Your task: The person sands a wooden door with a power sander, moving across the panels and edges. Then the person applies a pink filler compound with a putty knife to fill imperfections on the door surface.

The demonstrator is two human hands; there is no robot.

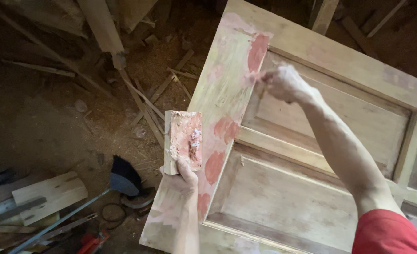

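In the head view, a small wooden block smeared with pinkish filler is held upright by the left hand, fingers closed around its lower edge, just left of centre. At one o'clock from it, the right hand is pinched shut against the panelled wooden door; what it grips cannot be told. Pink patches of filler mark the door's frame. At eight o'clock, a dark brush lies on the sawdust-strewn floor.

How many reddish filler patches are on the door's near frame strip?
About 5: one at the top, two side by side midway, one lower, one near the left hand. Fainter smears may hide more.
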